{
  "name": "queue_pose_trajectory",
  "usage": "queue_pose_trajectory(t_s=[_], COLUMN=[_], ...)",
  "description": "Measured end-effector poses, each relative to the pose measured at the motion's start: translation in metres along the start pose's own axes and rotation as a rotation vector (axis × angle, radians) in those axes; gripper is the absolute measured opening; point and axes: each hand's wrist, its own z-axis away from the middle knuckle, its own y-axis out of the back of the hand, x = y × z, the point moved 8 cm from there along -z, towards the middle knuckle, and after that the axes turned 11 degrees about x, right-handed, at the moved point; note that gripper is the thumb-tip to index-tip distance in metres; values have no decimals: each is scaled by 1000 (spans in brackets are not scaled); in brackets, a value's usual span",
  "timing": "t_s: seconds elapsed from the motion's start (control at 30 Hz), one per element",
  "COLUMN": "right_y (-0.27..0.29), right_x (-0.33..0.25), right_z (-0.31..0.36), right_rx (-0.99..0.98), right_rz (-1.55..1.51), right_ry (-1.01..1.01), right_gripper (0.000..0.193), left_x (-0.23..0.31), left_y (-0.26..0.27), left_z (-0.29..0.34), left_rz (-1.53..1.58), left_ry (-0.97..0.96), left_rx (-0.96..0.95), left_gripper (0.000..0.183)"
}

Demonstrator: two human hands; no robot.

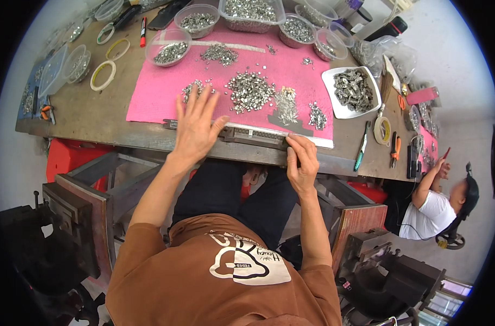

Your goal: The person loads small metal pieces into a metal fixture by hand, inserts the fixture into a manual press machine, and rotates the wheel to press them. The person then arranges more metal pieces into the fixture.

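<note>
A long dark metal bar fixture [254, 136], with a row of small pieces along it, lies at the table's front edge. My right hand [302, 162] pinches its right end between thumb and bent fingers. My left hand [196, 129] is spread flat, fingers apart, over a small heap of shiny metal pieces [192, 87] on the pink mat [155, 98]; its thumb is near the fixture's left part. Right of that hand are a larger heap of square metal pieces [251, 91], a pile of thin metal pins [286, 106] and a small cluster of metal bits [317, 116].
Clear plastic tubs [169, 49] of metal bits line the back. A white dish [349, 116] of dark pieces stands right, near tape [382, 130], a green-handled tool [361, 148] and orange pliers [395, 151]. Tape rolls [103, 75] lie left. Another person [433, 209] sits far right.
</note>
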Motion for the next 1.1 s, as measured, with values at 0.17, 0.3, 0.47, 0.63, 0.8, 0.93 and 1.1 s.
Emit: queue_pose_trajectory(t_s=[0.17,0.3,0.47,0.63,0.8,0.93,1.1], right_y=[-1,6,-7,-69,-126,-149,-153], right_x=[4,7,-10,-38,-51,-55,-58], right_z=[0,2,-26,-61,-69,-68,-71], right_rx=[64,84,56,-82,-195,-252,-298], right_rz=[-57,-37,-46,-70,-23,50,74], right_ry=[-104,-93,-38,121,142,148,188], right_gripper=[19,18,18,14,12,12,9], left_x=[-10,13,-7,-30,-31,-33,-24], left_y=[-3,-2,34,33,19,13,9], left_z=[11,20,5,-15,-23,-27,-29], left_rz=[-45,78,246,167,139,83,-3], left_ry=[49,-65,17,74,28,31,-8], left_rx=[-241,-311,51,162,146,124,108], left_gripper=[72,69,27,8,9,11,11])
